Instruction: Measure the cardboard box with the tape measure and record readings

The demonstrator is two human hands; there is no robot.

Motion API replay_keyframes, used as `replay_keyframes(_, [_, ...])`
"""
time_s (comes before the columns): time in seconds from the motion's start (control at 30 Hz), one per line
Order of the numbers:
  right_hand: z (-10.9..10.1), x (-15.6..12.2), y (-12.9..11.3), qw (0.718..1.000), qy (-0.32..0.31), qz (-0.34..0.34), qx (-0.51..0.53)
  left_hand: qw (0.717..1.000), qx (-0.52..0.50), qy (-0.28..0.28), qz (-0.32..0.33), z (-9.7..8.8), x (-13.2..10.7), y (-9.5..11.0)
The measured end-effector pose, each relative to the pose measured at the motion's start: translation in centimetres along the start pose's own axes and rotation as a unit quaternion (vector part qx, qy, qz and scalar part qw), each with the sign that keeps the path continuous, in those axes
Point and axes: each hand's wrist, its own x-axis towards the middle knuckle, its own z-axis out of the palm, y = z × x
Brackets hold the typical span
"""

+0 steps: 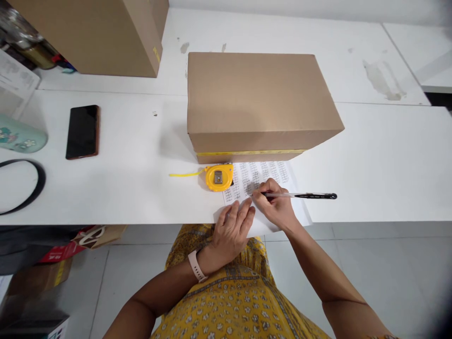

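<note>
My right hand grips a pen, its tip against a sheet of paper covered with columns of handwriting. Flat on the paper's lower left part lies my left hand, fingers stretched out and holding nothing. A yellow tape measure rests on the sheet's left edge, a short yellow tape end sticking out to its left. Just behind stands a closed brown cardboard box with a yellow strip along its near side. The box hides the far end of the sheet.
On the left of the white table are a dark phone, a pale green bottle and a black ring-shaped band. A larger cardboard box stands at the back left. Bags sit below the table at left.
</note>
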Motion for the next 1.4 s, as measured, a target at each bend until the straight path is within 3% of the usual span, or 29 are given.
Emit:
replay_keyframes(0.57, [-0.04, 0.04, 0.01, 1.0, 0.002, -0.019, -0.01, 1.0, -0.001, -0.003, 0.002, 0.05, -0.02, 0.02])
replay_keyframes(1.1, [-0.15, 0.23, 0.02, 0.999, 0.032, -0.001, 0.026, 1.0, -0.005, -0.014, 0.007, 0.01, -0.21, -0.06])
replay_keyframes(1.4, [-0.25, 0.2, -0.05, 1.0, 0.02, 0.008, 0.004, 1.0, -0.007, -0.007, 0.006, 0.04, -0.17, -0.06])
